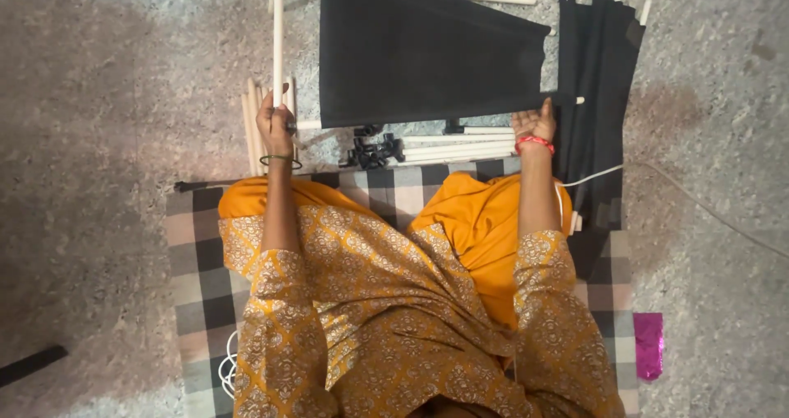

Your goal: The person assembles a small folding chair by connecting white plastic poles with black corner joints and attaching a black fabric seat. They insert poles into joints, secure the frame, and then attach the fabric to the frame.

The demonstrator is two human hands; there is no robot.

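Black fabric panel (427,48) edge, left hand (275,126), right hand (534,126)

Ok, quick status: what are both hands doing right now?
Left hand gripping a white rod at the panel's corner. Right hand holding the black fabric panel at its edge. Loose rods and black connectors underneath.

Top edge crops the black fabric panel (427,48) and upright white rod (278,32) (connector pieces (374,151) too small to tell).

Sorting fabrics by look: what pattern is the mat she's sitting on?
Checked mat: grey, brown and cream squares, clearest in the head view.
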